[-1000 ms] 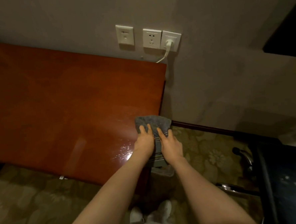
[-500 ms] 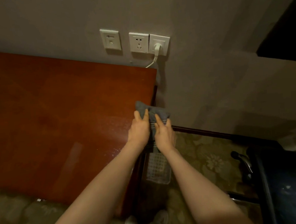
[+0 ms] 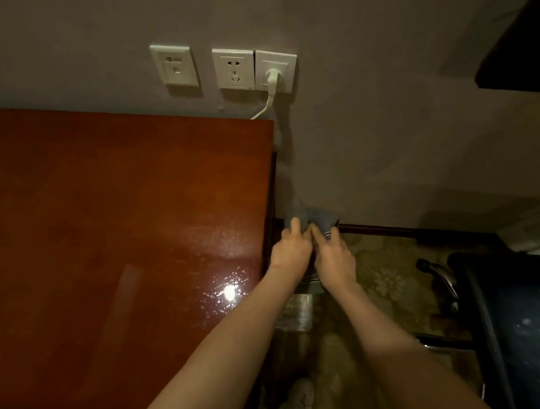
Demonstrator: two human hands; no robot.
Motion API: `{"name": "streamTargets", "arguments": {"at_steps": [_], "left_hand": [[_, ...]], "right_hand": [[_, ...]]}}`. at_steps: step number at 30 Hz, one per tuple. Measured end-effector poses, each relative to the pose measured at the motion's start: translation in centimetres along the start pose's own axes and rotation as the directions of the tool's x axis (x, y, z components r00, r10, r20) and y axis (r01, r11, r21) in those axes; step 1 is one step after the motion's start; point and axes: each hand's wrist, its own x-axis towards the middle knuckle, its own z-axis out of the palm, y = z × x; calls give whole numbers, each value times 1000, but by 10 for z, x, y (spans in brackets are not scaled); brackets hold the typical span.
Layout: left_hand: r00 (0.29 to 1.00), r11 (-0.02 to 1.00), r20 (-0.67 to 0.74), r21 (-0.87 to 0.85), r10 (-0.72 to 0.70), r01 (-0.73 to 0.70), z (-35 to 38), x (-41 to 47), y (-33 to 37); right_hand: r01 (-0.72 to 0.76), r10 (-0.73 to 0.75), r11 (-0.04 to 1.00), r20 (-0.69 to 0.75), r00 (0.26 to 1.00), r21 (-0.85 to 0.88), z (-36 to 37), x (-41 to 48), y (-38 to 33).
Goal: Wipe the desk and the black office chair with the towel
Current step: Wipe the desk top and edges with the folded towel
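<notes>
While the light bounces hard off it, the red-brown desk [image 3: 121, 229] fills the left side, its polished top showing a bright glare spot [image 3: 229, 291] ringed with specks near the right front. Above its far edge, on the grey wall [image 3: 383, 118], sit three white plates: a blank-faced plate [image 3: 175, 66], an empty socket [image 3: 234, 69], and a socket with a white plug [image 3: 273, 77] whose cable drops behind the desk. Further right there's patterned carpet [image 3: 387, 279], a dark skirting board [image 3: 390, 228], and the black office chair [image 3: 523, 331] at the right edge, well apart from the hands. Now the hands: the left hand [image 3: 292, 250] is just past the desk's right edge, fingers curled onto the grey towel [image 3: 323, 220], and the right hand [image 3: 333, 257] is tight beside it, thumb and fingers pinching the same cloth. The towel is off the desktop, bunched between the two hands just beside the desk's right side, low in front of the wall. A second ago it lay flat on the right front corner under spread fingers; half a second ago it was at the edge; now it has cleared the top.
</notes>
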Motion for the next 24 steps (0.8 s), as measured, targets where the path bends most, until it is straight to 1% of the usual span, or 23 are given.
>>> {"name": "streamTargets", "arguments": {"at_steps": [1,2,3,4,6,10,13,17,21,23,24], "left_hand": [[1000,999,13,-37,12,-12,0,2,2],[999,999,39,-36,38,-37,0,6,5],[996,998,87,-63,35,-30,-4,8,7],[998,996,66,-86,17,-12,-8,10,6],[1000,996,-18,-86,25,-27,-10,14,-1],[1000,995,8,-95,6,-5,-19,12,-12],[1000,991,17,-135,7,-5,-28,10,-15],[1000,986,29,-164,12,-7,-39,6,-19],[1000,977,-3,-210,26,-26,-49,-1,-22],[1000,966,-7,-258,11,-13,-52,-4,-23],[1000,956,-17,-295,3,-8,-54,-5,-24]], "right_hand": [[-6,6,1000,-7,1000,-5,-3,1,2],[-6,6,1000,4,1000,-9,-6,3,2],[-11,11,1000,6,1000,-5,-8,4,0],[-18,18,1000,-7,1000,2,-10,4,-3],[-33,33,999,-27,999,13,-15,5,-8],[-19,18,1000,-32,999,-8,-24,3,-17],[-32,32,1000,-25,999,0,-31,2,-22],[-57,58,997,-25,998,51,-40,-4,-31],[-86,91,992,-57,994,89,-54,-14,-34],[-89,97,991,-78,992,100,-57,-15,-33],[-91,102,987,-72,992,134,-58,-16,-32]]}}
